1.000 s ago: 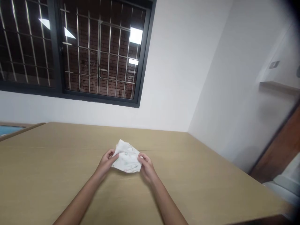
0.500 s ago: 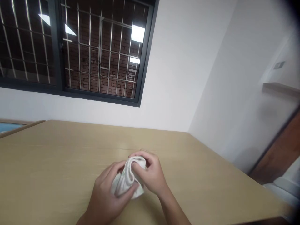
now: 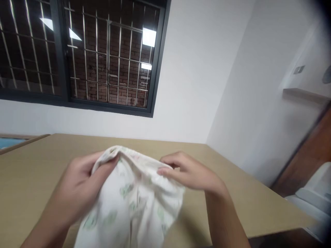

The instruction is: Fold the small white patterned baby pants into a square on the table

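A white cloth [image 3: 150,193] with a pale green print hangs unfolded between my two hands, probably a small garment, though its exact kind is unclear. My left hand [image 3: 88,175] is closed on its top left corner, with the thumb on the near side and the fingers behind the cloth. On the upper right edge, my right hand [image 3: 184,168] pinches the fabric between thumb and fingers. Folds run down the middle, and the lower end drops out of the frame. Motion blurs parts of the fabric.
Beneath my hands is a light wooden tabletop [image 3: 31,186], running back to a white wall [image 3: 196,69]. A barred, dark-framed window [image 3: 111,65] is behind it. At the left edge lies a blue surface [image 3: 10,142]. White objects [image 3: 310,196] stand beyond the table's right edge.
The cloth was bunched up small between both hands; now it is spread open and hanging. My left hand moved left, my right hand moved right, and both came higher.
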### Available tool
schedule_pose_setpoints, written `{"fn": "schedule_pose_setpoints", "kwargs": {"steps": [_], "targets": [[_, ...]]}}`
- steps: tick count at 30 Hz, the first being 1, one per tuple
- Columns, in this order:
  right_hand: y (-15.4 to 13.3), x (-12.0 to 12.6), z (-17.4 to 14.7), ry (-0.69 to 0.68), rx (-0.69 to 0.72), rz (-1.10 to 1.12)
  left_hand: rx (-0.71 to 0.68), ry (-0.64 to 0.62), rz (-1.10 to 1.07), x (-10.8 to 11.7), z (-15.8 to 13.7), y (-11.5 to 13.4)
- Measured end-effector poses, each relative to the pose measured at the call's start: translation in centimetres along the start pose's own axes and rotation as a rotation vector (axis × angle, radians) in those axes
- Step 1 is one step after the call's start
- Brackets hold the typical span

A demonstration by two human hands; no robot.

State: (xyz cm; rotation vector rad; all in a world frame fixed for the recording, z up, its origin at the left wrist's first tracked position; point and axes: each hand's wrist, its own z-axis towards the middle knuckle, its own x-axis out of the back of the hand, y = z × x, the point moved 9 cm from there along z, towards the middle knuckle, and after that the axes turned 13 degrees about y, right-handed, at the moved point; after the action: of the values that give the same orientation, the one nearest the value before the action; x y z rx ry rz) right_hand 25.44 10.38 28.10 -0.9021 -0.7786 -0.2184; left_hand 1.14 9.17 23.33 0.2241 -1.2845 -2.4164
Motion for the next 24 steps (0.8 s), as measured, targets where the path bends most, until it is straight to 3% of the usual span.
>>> {"fn": "schedule_pose_setpoints", "kwargs": {"steps": [3,8,11,14,16,18,21,24], "targets": [[7.0,-0.9,3.6,-0.142,-0.163,0.262,0.137,-0.08,-0.035,-3.9,3.9,-4.3],[18.6,-2.9,7.5,-0.028,-0.408,0.601,0.147,-0.097,-0.025,-8.2,6.9,-11.7],[21.7,-4.6,7.8,-0.028,-0.408,0.619,0.126,-0.067,0.048,-9.2,7.5,-15.1],[22.0,-5.1,7.9,0.003,-0.298,0.516,0.152,-0.065,0.095,-9.5,7.9,-17.3],[21.6,-4.6,7.9,0.09,-0.243,0.42,0.197,-0.086,0.095,-9.3,7.9,-17.4],[20.6,-4.1,7.6,0.138,-0.21,0.375,0.244,-0.165,0.045,-8.8,7.3,-16.0],[17.7,-3.3,6.1,0.103,-0.151,0.426,0.276,-0.36,-0.068,-7.3,5.1,-11.4],[13.0,-1.3,3.9,0.101,-0.008,0.533,0.157,-0.347,-0.053,-3.5,3.0,-6.1]]}}
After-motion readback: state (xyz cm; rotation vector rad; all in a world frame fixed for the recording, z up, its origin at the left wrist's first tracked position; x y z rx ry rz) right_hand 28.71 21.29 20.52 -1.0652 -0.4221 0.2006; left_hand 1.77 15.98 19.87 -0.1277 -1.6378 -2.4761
